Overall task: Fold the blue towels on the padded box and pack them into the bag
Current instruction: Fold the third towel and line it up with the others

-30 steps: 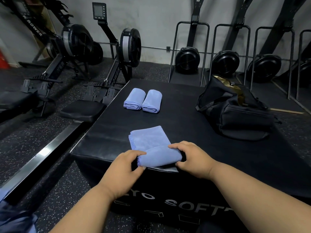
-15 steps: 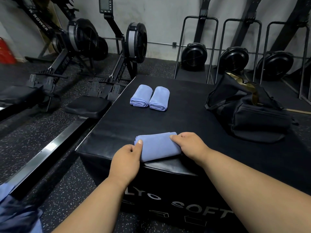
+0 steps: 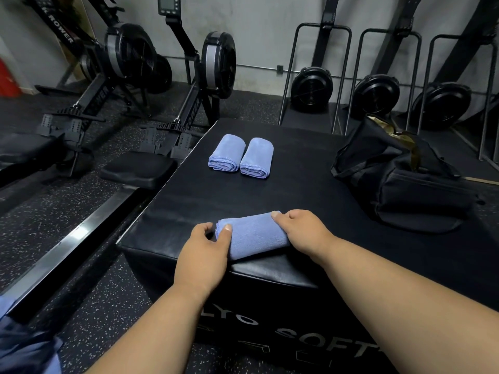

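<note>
On the black padded box [image 3: 189,201], near its front edge, lies a folded blue cloth towel [image 3: 253,236]. The left hand [image 3: 202,255] pinches its left end between thumb and fingers. The right hand [image 3: 302,230] grips its right end with curled fingers. Further back lie two rolled blue towels [image 3: 241,156], touching side by side. At the right stands the open black fabric bag [image 3: 405,179].

A pale grey wall [image 3: 264,31] is closing off the back of this gym. Two rowing machines [image 3: 189,85] are standing on the speckled black rubber floor [image 3: 89,300] at left, and three more rowers [image 3: 375,93] are leaning upright against the wall at right.
</note>
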The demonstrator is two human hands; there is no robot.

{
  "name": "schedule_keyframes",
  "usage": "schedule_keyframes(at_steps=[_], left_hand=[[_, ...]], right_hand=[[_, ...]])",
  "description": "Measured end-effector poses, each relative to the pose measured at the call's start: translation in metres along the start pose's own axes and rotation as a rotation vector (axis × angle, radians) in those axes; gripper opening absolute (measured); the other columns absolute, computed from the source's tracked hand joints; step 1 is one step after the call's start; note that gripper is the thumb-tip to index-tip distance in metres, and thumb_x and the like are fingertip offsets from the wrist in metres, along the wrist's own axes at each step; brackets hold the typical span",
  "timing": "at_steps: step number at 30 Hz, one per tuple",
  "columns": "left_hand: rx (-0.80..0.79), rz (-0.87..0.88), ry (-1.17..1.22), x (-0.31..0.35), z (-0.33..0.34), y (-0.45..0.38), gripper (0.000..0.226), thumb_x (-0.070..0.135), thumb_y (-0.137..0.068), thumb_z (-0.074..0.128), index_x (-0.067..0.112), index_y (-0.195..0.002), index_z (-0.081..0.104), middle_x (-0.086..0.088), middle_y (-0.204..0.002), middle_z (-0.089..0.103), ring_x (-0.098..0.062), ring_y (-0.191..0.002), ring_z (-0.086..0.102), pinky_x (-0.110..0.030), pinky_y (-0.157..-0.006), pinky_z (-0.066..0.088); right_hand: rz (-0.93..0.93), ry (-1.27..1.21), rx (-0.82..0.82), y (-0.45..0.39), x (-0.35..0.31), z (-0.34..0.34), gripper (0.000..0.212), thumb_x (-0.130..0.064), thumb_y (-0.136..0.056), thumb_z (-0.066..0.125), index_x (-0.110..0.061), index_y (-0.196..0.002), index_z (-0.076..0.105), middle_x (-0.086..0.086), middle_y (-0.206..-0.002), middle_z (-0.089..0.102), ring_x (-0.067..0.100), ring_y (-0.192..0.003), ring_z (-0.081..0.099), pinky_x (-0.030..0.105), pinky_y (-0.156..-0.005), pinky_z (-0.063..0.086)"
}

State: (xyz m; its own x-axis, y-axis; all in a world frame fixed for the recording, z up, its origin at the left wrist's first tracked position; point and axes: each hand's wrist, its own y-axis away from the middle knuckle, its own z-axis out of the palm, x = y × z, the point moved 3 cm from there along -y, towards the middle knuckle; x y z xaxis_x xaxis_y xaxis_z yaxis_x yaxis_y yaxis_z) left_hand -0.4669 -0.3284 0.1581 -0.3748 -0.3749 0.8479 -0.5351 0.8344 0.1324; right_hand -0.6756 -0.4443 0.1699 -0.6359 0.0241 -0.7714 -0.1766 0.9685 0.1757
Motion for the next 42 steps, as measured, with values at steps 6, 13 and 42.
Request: schedule_keyframes(at_steps=[6,13,42], left_hand=[[-0.014,0.030,-0.121,0.001,0.000,-0.001,0.065,0.062,-0.099,0.047,0.028,-0.154,0.044,0.005,-0.147,0.060,-0.021,-0.131,0.058,-0.036,-0.098,0.044],[-0.147,-0.006,-0.168,0.005,-0.003,0.000,0.046,0.055,-0.092,0.051,0.035,-0.133,0.058,0.020,-0.108,0.067,-0.010,-0.103,0.063,-0.032,-0.081,0.047],[-0.331,0.031,0.239,-0.013,-0.010,0.007,0.027,0.043,-0.080,0.081,0.031,-0.102,0.073,0.015,-0.079,0.071,-0.006,-0.075,0.068,-0.034,-0.085,0.058]], right_hand=[[0.044,0.044,-0.010,-0.008,-0.001,0.003,0.043,-0.053,-0.095,0.063,-0.017,-0.078,0.046,0.001,-0.074,0.045,0.019,-0.068,0.042,0.034,-0.067,0.038],[0.064,0.043,-0.027,-0.014,0.004,0.003,0.043,-0.054,-0.094,0.066,-0.019,-0.075,0.049,-0.001,-0.073,0.048,0.018,-0.067,0.044,0.032,-0.066,0.038],[0.106,-0.107,-0.004,0.008,-0.005,0.017,0.043,-0.056,-0.096,0.065,-0.014,-0.084,0.069,-0.006,-0.085,0.066,0.014,-0.079,0.057,0.030,-0.075,0.047]])
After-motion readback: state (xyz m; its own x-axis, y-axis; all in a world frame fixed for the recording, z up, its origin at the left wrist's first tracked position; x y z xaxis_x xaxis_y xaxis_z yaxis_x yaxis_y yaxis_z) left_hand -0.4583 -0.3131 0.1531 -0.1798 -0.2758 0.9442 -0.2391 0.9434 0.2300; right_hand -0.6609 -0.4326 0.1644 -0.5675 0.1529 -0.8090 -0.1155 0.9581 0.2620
